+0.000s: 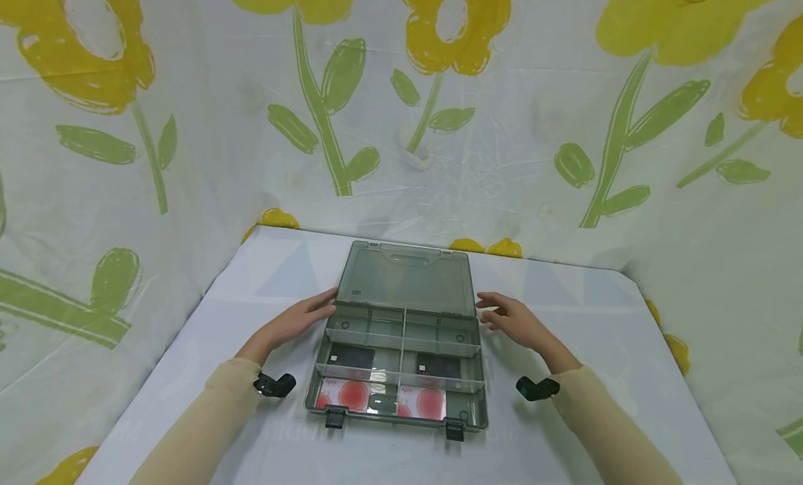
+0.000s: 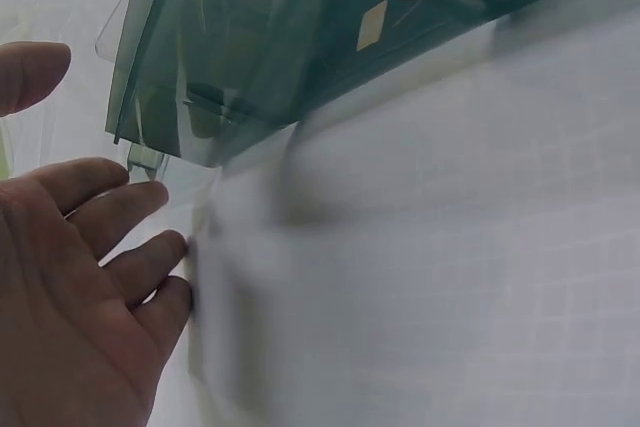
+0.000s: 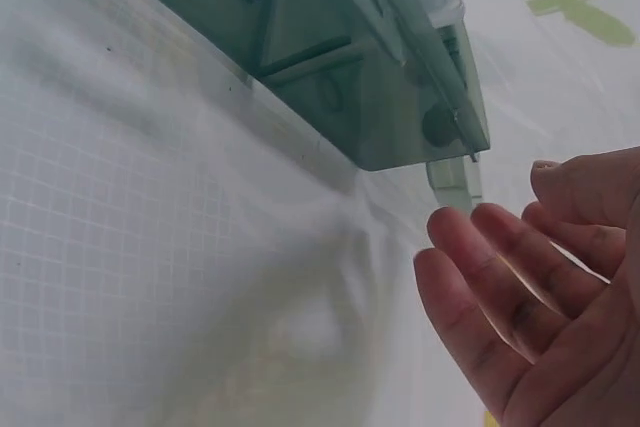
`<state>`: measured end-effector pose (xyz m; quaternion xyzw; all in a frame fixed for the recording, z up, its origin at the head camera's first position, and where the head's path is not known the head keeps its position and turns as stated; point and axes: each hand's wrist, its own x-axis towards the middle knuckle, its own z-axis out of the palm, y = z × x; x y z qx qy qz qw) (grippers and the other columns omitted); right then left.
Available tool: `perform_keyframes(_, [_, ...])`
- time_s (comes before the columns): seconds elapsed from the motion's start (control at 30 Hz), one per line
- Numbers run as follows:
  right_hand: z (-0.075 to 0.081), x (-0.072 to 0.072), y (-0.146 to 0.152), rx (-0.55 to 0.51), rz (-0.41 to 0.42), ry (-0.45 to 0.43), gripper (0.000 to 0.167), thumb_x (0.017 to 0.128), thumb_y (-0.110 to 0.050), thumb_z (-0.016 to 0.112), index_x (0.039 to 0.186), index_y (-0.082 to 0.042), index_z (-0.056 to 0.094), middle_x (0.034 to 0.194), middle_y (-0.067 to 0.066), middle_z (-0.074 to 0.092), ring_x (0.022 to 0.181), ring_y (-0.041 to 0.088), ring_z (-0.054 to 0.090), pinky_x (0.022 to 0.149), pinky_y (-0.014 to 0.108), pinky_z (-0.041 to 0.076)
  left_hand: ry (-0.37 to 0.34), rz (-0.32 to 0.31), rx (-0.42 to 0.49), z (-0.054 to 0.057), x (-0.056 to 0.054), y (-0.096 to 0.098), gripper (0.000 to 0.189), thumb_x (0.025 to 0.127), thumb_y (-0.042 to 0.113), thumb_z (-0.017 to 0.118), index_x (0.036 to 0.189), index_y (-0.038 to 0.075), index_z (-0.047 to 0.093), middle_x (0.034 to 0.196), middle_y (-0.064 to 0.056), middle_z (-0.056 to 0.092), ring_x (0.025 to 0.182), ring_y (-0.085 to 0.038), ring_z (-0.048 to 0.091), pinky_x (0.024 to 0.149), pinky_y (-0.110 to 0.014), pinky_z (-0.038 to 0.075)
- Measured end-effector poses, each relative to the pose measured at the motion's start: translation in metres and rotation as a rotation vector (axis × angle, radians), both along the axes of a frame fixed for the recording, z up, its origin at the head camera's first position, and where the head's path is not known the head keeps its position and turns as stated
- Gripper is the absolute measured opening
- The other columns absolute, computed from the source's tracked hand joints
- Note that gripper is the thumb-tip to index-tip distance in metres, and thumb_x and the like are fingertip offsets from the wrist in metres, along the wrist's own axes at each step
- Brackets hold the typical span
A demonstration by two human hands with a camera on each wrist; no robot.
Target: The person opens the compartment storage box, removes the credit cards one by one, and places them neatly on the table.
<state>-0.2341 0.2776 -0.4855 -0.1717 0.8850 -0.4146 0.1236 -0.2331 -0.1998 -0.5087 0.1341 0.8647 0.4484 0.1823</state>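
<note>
Currently, the left hand (image 1: 296, 325) and right hand (image 1: 516, 322) are loosely spread, the open plastic compartment case (image 1: 402, 340) between them.

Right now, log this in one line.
Box: lid open; cards: front, middle rows; left hand: beside box, empty; right hand: beside box, empty

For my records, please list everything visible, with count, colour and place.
Box: one, greyish green, on table
Lid: one, greyish green, opened backward
Dark cards: two, black, middle row
Printed cards: two, white and red, front row
Latches: two, dark, box's front
Table: one, mostly white, under box
Flowered cloth: count unclear, white, yellow, green, behind, beside table
Sleeves: two, beige, forearms
Wrist cameras: two, black, at wrists
Left hand: one, bare, left of box
Right hand: one, bare, right of box
</note>
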Motion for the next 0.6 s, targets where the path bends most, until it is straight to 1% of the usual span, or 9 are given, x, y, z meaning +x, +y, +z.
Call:
perform_keyframes(0.13, [0.004,0.005,0.000,0.007,0.006,0.024,0.047,0.106,-0.016,0.055,0.148,0.004,0.046,0.134,0.024,0.062,0.106,0.030,0.068,0.085,0.041,0.062,0.024,-0.002,0.003,0.000,0.007,-0.002,0.063,0.108,0.037,0.047,0.162,0.011,0.027,0.166,-0.017,0.023,0.152,-0.045,0.017,0.121,-0.065,0.018])
perform_keyframes(0.23, [0.006,0.008,0.000,0.011,0.002,0.026,0.046,0.106,-0.015,0.055,0.148,0.002,0.047,0.132,0.021,0.063,0.106,0.027,0.069,0.085,0.037,0.062,0.032,0.002,0.006,-0.001,0.011,-0.002,0.063,0.108,0.036,0.049,0.162,0.012,0.028,0.166,-0.018,0.024,0.152,-0.045,0.018,0.121,-0.065,0.019])
perform_keyframes(0.33, [0.008,0.012,-0.001,0.012,-0.004,0.025,0.046,0.106,-0.015,0.056,0.148,0.000,0.048,0.131,0.019,0.064,0.105,0.026,0.069,0.084,0.035,0.062,0.045,0.002,0.003,-0.001,0.017,-0.002,0.064,0.107,0.036,0.051,0.162,0.011,0.028,0.165,-0.019,0.024,0.151,-0.046,0.020,0.120,-0.065,0.021])
perform_keyframes(0.5, [0.012,0.021,-0.001,0.009,0.007,0.024,0.046,0.105,-0.015,0.057,0.148,0.000,0.048,0.127,0.017,0.066,0.104,0.027,0.069,0.083,0.034,0.062,0.039,0.006,0.027,0.000,0.030,-0.003,0.068,0.105,0.039,0.056,0.162,0.012,0.029,0.166,-0.018,0.025,0.151,-0.045,0.021,0.120,-0.065,0.023])
perform_keyframes(0.6, [0.014,0.026,-0.002,0.005,0.020,0.022,0.046,0.105,-0.014,0.058,0.147,0.001,0.048,0.125,0.017,0.066,0.103,0.027,0.069,0.083,0.030,0.061,0.062,0.001,0.041,-0.001,0.037,-0.005,0.071,0.103,0.039,0.059,0.162,0.013,0.030,0.165,-0.018,0.026,0.151,-0.045,0.021,0.119,-0.066,0.023])
